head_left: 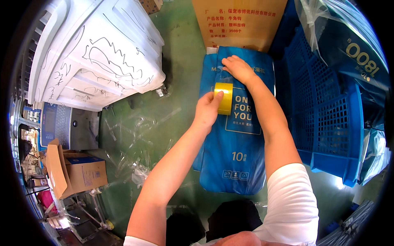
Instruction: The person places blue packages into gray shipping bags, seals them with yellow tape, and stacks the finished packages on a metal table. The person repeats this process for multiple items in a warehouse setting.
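Observation:
A large blue plastic package [236, 164] lies on the green floor in front of me. My left hand [207, 110] holds a yellow roll of tape [224, 98] against the package's upper part. My right hand [239, 69] presses flat on the package's far end, fingers spread toward the left, just beyond the roll.
A brown cardboard box [240, 22] stands beyond the package. Blue plastic crates [328, 119] with bagged goods are on the right. A white plastic container [98, 53] sits at upper left, a grey machine [69, 125] and an open small carton [76, 172] at left. Clear plastic scraps [139, 135] litter the floor.

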`<control>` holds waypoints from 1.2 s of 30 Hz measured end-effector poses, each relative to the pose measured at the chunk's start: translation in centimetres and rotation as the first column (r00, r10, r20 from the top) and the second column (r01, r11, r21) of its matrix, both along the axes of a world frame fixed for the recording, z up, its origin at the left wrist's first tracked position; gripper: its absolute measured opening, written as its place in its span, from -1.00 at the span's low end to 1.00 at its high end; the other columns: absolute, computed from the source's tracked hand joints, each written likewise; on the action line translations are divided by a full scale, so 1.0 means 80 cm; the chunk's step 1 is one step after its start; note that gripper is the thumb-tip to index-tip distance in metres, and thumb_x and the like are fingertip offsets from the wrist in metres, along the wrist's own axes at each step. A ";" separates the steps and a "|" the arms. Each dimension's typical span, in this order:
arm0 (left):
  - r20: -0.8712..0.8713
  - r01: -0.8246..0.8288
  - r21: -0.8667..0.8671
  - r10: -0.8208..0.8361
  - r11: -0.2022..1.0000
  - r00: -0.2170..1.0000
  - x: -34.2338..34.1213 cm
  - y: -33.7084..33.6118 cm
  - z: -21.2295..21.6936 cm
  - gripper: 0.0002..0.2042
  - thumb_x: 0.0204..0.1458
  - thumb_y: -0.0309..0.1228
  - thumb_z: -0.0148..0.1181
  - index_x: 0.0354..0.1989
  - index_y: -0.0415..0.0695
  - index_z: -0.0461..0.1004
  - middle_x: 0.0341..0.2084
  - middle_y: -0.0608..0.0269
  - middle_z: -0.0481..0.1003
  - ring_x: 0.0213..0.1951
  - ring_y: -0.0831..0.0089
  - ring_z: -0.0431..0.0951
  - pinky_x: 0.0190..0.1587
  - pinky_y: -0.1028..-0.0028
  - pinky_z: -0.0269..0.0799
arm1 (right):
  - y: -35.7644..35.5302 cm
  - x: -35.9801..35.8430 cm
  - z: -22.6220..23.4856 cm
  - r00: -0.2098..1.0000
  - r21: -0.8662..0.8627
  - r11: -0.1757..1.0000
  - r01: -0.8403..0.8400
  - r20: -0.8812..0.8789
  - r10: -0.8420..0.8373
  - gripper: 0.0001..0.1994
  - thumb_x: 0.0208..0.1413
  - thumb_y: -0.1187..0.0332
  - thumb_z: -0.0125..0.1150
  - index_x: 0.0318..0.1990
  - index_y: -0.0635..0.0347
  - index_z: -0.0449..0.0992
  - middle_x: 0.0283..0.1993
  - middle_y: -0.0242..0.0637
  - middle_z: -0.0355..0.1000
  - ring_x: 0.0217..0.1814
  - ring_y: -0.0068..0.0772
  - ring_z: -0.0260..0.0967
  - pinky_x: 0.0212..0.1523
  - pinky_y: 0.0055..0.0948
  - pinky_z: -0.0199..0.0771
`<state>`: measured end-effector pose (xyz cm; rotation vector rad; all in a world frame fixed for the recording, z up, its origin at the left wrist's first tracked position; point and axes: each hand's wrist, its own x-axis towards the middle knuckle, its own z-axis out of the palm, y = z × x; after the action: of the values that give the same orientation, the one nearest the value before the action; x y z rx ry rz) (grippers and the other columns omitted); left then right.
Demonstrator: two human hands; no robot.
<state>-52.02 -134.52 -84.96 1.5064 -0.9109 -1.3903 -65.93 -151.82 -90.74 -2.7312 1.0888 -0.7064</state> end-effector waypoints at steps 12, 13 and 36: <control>-0.091 -0.116 -0.204 0.099 0.972 0.991 0.013 0.009 0.039 -0.71 0.13 -0.26 -0.03 -0.29 -0.29 0.45 -0.45 0.30 0.48 -0.42 0.61 0.40 -0.30 0.60 0.30 | -0.012 -0.010 0.124 0.976 0.164 0.976 -0.145 0.184 0.114 -0.72 -0.18 0.39 0.26 -0.30 0.15 0.32 -0.32 -0.15 0.37 -0.17 -0.09 0.28 -0.19 -0.26 0.29; -0.070 -0.115 -0.158 0.105 0.981 0.992 0.013 0.011 0.042 -0.71 0.13 -0.26 -0.03 -0.29 -0.29 0.45 -0.46 0.30 0.48 -0.41 0.61 0.40 -0.30 0.60 0.30 | -0.011 -0.011 0.106 0.989 0.234 0.967 -0.101 0.132 0.071 -0.70 -0.19 0.37 0.27 -0.27 0.13 0.33 -0.30 -0.18 0.38 -0.14 -0.12 0.28 -0.16 -0.25 0.27; 0.016 -0.007 -0.068 0.009 0.998 1.000 0.016 0.002 0.000 -0.72 0.10 -0.27 0.00 -0.27 -0.28 0.44 -0.45 0.27 0.47 -0.39 0.58 0.38 -0.29 0.55 0.28 | -0.038 -0.004 0.030 0.992 0.427 0.900 -0.086 0.118 0.039 -0.22 -0.18 0.56 0.24 0.24 -0.17 0.05 -0.05 -0.04 0.28 0.03 -0.01 0.22 0.04 -0.30 0.26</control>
<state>-50.70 -134.34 -84.97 1.4710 -0.9522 -1.3298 -66.23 -154.90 -88.37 -2.3117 0.9883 -0.5188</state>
